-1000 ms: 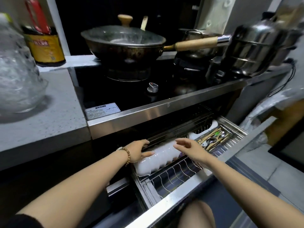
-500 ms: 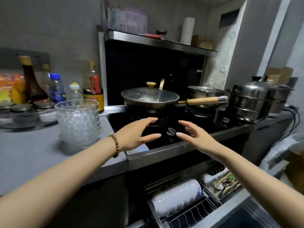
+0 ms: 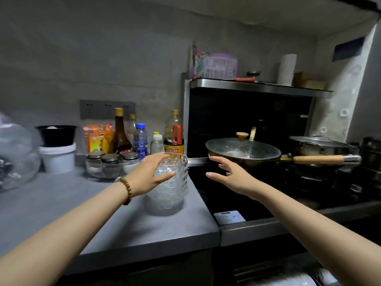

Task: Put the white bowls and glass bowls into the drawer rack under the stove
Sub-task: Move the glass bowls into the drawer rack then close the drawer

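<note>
Both spread, empty hands have swung left: left hand [image 3: 148,176] reaches the upright glass bowls [image 3: 173,182], right hand [image 3: 231,174] beside.

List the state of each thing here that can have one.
Glass bowls: stacked, upright on the counter.
Left hand: open, at the stack.
Right hand: open, empty.
Wok: lidded, on the stove.
White bowls: in the drawer rack.
Blue-capped bottle: capped.

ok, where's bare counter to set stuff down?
Free: grey counter in front of the glass bowls, out to its front edge, and left toward the white tub. Crowded: back wall with bottles and jar tray; stove holds pans.
</note>
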